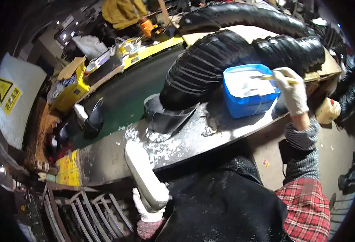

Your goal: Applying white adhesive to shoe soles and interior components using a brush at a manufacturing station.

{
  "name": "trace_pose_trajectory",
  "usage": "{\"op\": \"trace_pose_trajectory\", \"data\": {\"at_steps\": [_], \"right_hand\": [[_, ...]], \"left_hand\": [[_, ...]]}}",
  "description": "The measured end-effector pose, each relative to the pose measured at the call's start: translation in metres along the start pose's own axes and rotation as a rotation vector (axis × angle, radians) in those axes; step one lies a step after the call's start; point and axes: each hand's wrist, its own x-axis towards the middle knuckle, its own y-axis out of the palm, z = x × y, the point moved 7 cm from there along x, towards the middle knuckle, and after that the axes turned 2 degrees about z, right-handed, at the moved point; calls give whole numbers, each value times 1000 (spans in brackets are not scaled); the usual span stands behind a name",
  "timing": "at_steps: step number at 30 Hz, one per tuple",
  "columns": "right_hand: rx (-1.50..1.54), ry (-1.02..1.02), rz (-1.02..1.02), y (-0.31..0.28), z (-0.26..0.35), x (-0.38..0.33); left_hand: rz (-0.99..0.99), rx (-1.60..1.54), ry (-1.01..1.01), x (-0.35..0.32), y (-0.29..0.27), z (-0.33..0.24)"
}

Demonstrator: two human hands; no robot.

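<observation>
My left hand (144, 207), in a white glove, is closed round one end of a shoe sole (145, 171). The sole's pale face is turned up, and its far end reaches over the bench edge. At the right my gloved right hand (292, 92) pinches the handle of a brush (269, 77). Its bristle end is over the white paste (244, 82) inside a blue tub (248, 109); whether it dips in cannot be made out. Left of the tub, a curved black piece (167, 119) stands on the bench against a long arched stack of nested black pieces (209, 60).
White splatter marks the metal bench (105, 165). Beyond it runs a dark green belt (131, 86), with a yellow box (70, 90) at its left. More black stacks (242, 16) lie behind. A metal rack (92, 213) stands lower left, a pale jug (327, 111) at right.
</observation>
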Motion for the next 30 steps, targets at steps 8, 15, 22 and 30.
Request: {"op": "trace_pose_trajectory", "data": {"at_steps": [8,15,22,30], "right_hand": [[236,-72,306,105,113,-77],[678,96,918,342,141,-123],[496,-258,923,290,148,-120],[514,-234,1008,350,191,-97]], "left_hand": [[-110,363,25,-6,-31,-2],[271,-257,-135,4,-58,13],[165,-304,-194,12,-92,27],[300,-79,-225,6,-77,5]]}}
